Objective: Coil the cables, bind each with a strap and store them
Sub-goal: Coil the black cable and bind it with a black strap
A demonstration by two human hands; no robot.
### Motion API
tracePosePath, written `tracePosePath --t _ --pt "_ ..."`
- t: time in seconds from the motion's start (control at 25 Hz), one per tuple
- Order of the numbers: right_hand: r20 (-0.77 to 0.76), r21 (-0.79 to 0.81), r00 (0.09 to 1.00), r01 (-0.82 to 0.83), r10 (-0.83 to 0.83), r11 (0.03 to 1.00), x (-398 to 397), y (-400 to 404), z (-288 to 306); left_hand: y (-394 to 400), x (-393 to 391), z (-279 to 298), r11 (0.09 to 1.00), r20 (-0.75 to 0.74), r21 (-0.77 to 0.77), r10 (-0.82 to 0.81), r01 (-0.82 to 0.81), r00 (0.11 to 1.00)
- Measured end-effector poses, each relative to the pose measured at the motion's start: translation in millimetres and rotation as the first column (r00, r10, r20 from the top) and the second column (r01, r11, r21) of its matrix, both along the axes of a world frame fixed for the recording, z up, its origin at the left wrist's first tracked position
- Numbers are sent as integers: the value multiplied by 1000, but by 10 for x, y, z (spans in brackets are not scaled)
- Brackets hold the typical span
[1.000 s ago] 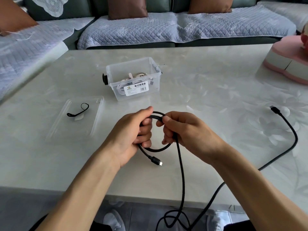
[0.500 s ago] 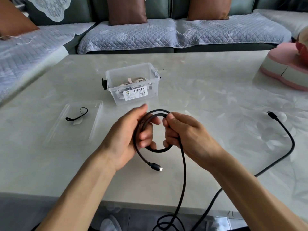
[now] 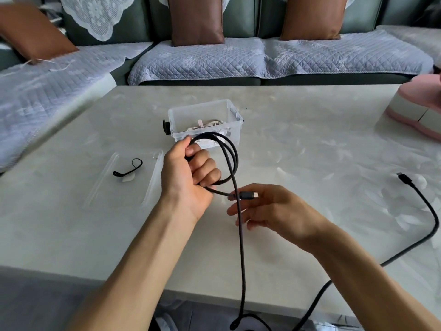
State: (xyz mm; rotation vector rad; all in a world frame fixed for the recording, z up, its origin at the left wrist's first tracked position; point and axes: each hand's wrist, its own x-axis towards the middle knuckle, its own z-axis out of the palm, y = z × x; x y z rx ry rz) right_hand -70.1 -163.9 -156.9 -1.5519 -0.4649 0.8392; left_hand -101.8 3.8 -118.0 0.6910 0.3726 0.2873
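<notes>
A black strap (image 3: 128, 168) with a small loop at one end lies on a clear flat lid (image 3: 124, 180) at the left of the pale surface (image 3: 310, 144). It lies well to the left of the left hand (image 3: 188, 177) and is not touched.

The black cable (image 3: 235, 168) is thin and braided. Two loops of it are gathered in the left hand, whose fingers are curled tightly around the strands. This hand is raised above the surface with the thumb uppermost and the knuckles turned to the right. The loops arc up and to the right of the fist, in front of the clear storage box (image 3: 205, 120). The box stands on the surface just behind the hand and contains pale coiled cables.

One plug end (image 3: 248, 195) of the black cable projects to the right from below the fist and crosses in front of the right hand (image 3: 269, 209). A long strand drops from the loops, passes the fingertips of the right hand and hangs below the near edge of the surface. The right hand is held low with its fingers loosely extended to the left; it grips nothing.

The cable returns onto the surface at the far right and ends in a second plug (image 3: 404, 178), well apart from both hands.
</notes>
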Motion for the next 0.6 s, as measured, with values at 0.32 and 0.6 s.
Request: tracePosePath --t 0.32,0.6 --pt "-251 357 926 361 -283 862 -25 122 -70 -220 -49 -196 999 14 -36 29 -28 999" --pt "-164 208 919 387 -358 898 -44 132 -36 -349 -62 -223 942 -152 334 73 -19 986"
